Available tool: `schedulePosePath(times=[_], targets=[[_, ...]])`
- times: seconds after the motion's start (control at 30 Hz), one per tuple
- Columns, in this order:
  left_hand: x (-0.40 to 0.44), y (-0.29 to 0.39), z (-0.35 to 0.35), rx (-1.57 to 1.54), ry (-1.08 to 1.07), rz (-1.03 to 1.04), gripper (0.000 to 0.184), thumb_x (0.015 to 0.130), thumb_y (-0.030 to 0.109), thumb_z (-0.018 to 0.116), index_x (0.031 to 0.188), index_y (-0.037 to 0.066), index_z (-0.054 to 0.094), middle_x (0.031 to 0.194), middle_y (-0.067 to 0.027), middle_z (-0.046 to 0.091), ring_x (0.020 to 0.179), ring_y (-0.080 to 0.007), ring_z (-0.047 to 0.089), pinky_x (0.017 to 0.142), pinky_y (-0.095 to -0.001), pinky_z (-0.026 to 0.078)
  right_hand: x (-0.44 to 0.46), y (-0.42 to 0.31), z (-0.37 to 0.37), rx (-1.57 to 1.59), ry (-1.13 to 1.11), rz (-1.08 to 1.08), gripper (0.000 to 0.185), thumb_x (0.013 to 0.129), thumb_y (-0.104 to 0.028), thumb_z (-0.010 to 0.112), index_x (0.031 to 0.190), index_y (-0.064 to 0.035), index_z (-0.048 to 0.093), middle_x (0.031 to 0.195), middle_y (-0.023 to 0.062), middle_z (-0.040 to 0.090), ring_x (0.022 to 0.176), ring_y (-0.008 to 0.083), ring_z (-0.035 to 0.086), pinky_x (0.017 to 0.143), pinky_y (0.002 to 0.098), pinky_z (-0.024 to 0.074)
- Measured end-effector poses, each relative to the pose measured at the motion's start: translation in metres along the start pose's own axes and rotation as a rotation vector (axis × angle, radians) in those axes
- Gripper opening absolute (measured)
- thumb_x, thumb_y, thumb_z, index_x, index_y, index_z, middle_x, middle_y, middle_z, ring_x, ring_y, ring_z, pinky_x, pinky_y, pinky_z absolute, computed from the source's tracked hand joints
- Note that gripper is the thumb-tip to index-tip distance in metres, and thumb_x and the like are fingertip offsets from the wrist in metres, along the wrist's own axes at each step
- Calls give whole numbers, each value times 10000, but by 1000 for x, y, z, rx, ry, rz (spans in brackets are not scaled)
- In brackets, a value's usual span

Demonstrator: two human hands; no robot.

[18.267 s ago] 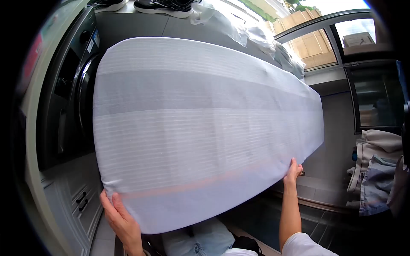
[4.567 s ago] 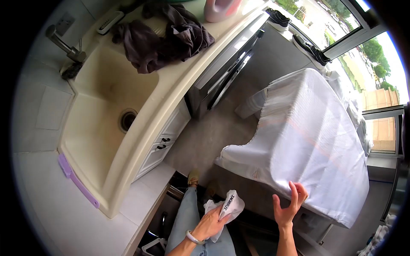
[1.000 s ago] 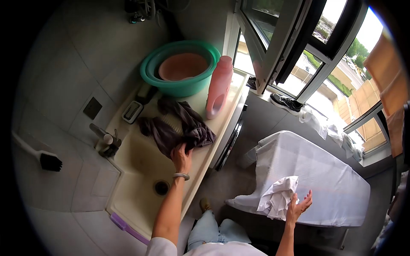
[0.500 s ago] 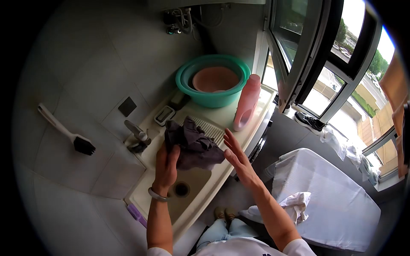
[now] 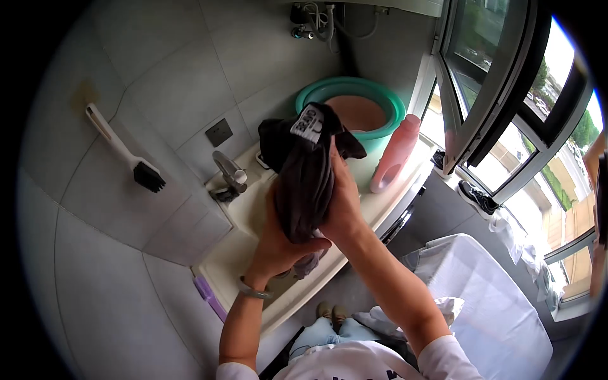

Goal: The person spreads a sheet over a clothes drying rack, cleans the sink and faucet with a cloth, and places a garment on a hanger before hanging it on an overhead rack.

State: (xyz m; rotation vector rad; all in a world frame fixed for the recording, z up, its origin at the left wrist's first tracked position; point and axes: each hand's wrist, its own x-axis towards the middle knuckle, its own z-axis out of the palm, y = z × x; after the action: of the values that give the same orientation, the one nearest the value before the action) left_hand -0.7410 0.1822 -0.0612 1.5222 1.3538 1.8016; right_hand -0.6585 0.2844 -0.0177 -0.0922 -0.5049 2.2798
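A dark, bunched cloth (image 5: pixel 304 183) with a pale lettered patch near its top is held up over the cream sink (image 5: pixel 244 250). My left hand (image 5: pixel 278 244), with a bracelet at the wrist, wraps round its lower left part. Around the right side of the cloth my right hand (image 5: pixel 342 196) is closed. The cloth hides part of a green basin (image 5: pixel 389 104) with a pink basin (image 5: pixel 361 113) inside. To the right of the cloth stands a pink bottle (image 5: pixel 396 152).
A faucet (image 5: pixel 229 171) rises at the sink's left. The brush (image 5: pixel 130 152) hangs on the left wall. At lower right is a white-covered board (image 5: pixel 487 304) with white cloth (image 5: pixel 448 309) at its near edge. An open window and a shoe (image 5: pixel 476 197) are at right.
The dark cloth has been lifted off the counter and raised higher, its lettered patch now showing. My right hand has moved from the white cloth, left on the board, to the dark cloth.
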Motion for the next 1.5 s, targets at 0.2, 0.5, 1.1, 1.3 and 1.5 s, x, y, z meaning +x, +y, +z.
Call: schedulePosePath(times=[0.2,0.5,1.1,1.3,1.5], targets=[[-13,-35,-38,-223,213,-159,380,865,-18,520,1239,-27,457,979,-74,594,794,-108,552,727,-244,454,-3,-33,-17,-65,-150,0,396,926,-355,536,1171,-46,568,1119,69,645,1038,206,606,964,360,443],[-18,62,-25,532,-145,-171,400,680,20,626,1069,-20,544,855,-162,650,804,-241,667,751,-301,501,26,-11,-77,189,68,282,379,924,-380,588,1115,-53,592,920,87,664,748,212,655,647,338,568],[-53,72,-45,429,-99,-190,844,655,-37,679,1366,66,237,1073,-139,529,960,-221,568,838,-329,480,-34,66,-171,-456,232,824,545,830,-478,636,1132,-29,577,1078,117,600,819,181,612,736,322,504],[-53,77,-35,244,10,-170,688,696,-62,714,1309,-5,405,1122,-92,492,920,-134,541,778,-246,474,-10,19,-247,-888,673,37,773,834,-426,663,1365,34,340,1179,157,548,945,197,583,795,331,467],[-63,68,-29,441,84,-140,630,666,-39,751,1235,-1,482,1035,-56,524,840,-119,506,757,-240,433,81,-60,-265,-1295,1059,-303,545,850,-379,643,1210,11,518,1143,187,572,1073,290,551,924,377,416]])
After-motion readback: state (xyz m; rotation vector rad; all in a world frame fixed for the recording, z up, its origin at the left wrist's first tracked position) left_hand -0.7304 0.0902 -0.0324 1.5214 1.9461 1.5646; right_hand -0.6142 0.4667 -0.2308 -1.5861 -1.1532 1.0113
